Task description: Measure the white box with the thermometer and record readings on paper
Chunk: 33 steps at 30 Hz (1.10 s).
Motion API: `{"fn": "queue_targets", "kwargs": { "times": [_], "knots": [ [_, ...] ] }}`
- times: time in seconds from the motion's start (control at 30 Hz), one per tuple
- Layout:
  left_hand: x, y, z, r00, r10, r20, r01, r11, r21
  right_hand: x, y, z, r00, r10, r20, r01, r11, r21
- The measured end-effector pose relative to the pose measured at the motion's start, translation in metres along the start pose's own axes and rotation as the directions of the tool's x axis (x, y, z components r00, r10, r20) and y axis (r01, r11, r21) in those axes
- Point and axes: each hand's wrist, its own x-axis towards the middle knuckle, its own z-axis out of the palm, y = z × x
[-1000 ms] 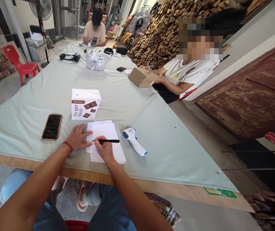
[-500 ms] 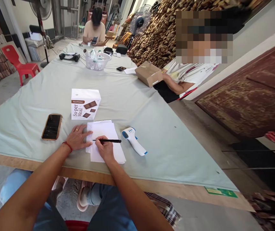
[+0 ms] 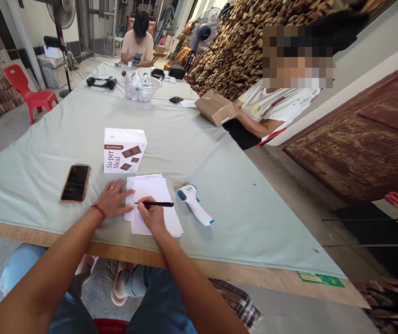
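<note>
White sheets of paper (image 3: pixel 160 218) lie in a loose stack near the table's front edge. My right hand (image 3: pixel 153 218) rests on the top sheet and grips a black pen (image 3: pixel 162 204), its tip at the sheet's left side. My left hand (image 3: pixel 115 199) is spread flat, fingertips on the left edge of the papers, where a strip of small writing shows. Just behind the papers stands a white box (image 3: pixel 124 150) with chocolate pieces printed on it. A phone (image 3: pixel 75 183) in an orange-brown case lies left of my left hand. To the right sits a white and blue infrared thermometer (image 3: pixel 195 204).
A pale green cloth (image 3: pixel 254 213) covers the table. Farther back are a clear plastic basin (image 3: pixel 143 90) with bottles and a black headset-like device (image 3: pixel 101 82). One person on the right holds a cardboard box (image 3: pixel 215 107); another (image 3: pixel 138 44) sits at the far end.
The black pen's rear end has shifted slightly left in my right hand. My left hand stays in place. The whole view has drifted by a few pixels.
</note>
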Motion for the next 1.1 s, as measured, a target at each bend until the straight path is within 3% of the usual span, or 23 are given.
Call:
{"fn": "queue_targets", "kwargs": {
  "times": [1.1],
  "knots": [
    [-0.0001, -0.0005, -0.0004, 1.000, 0.001, -0.008, -0.001, 1.000, -0.024, -0.0006, -0.0007, -0.0004, 1.000, -0.016, -0.008, 0.016, 1.000, 0.009]
  ]
}}
